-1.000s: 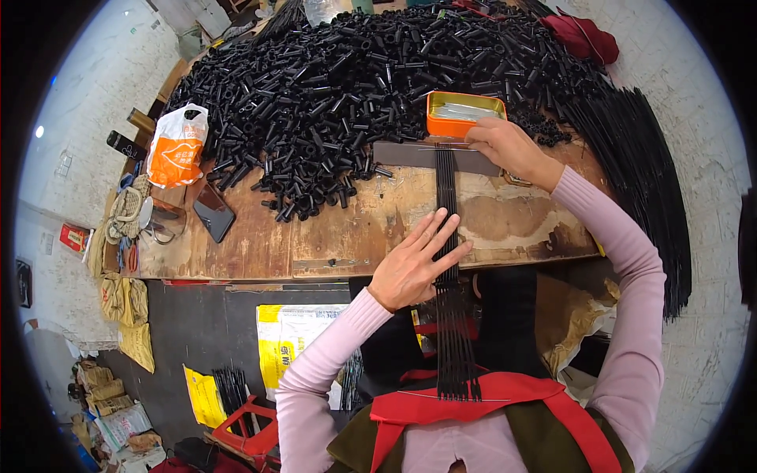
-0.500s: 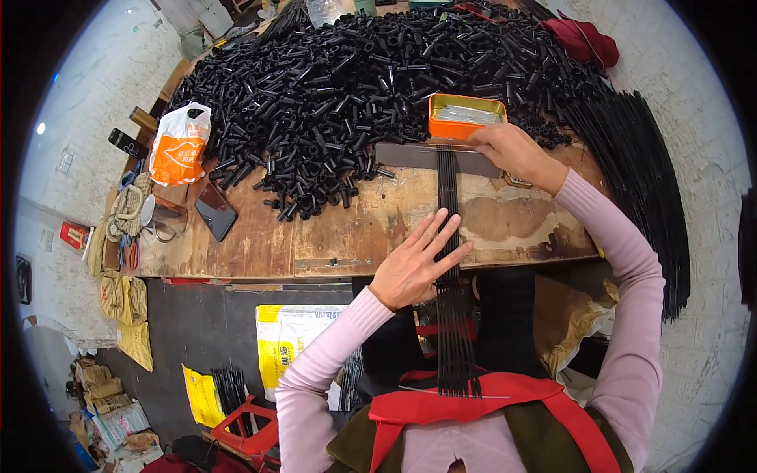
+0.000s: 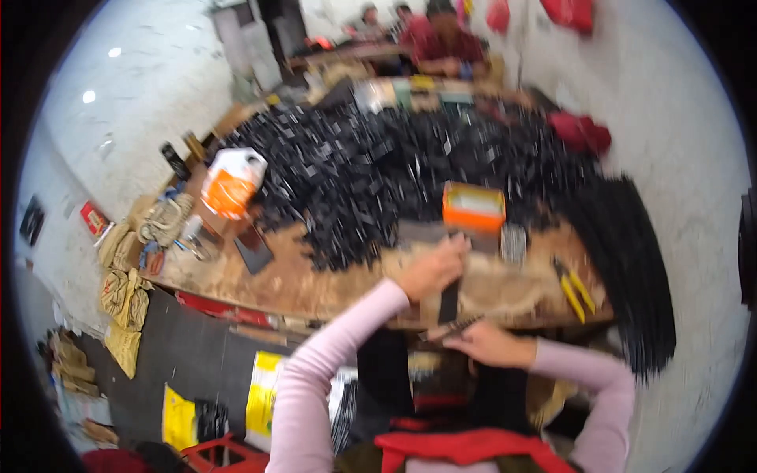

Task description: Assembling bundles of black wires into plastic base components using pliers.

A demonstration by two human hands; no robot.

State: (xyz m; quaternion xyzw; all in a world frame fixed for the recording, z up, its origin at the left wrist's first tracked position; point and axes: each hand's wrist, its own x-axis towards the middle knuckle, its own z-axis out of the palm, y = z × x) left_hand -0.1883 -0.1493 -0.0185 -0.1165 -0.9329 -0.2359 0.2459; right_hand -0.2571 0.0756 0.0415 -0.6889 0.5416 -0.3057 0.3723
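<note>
The picture is smeared by motion. A narrow band of thin black rods lies on the wooden table in front of me and reaches its near edge. At the band's far end, my left hand has its fingers closed; what they pinch is too blurred to make out. My right hand is at the table's near edge, gripping a thin brownish strip that crosses the near end of the band. Just beyond my left hand are a dark flat plate and an orange tin.
Black tubular parts are heaped across the table. Right of the tin are a small grey case, yellow-handled pliers and long black rods in a bundle. A phone and plastic bag lie left. Other people sit beyond.
My view has tilted up. My right hand has come from the tin to the table's near edge, bringing a strip; my left hand has slid to the band's far end and closed.
</note>
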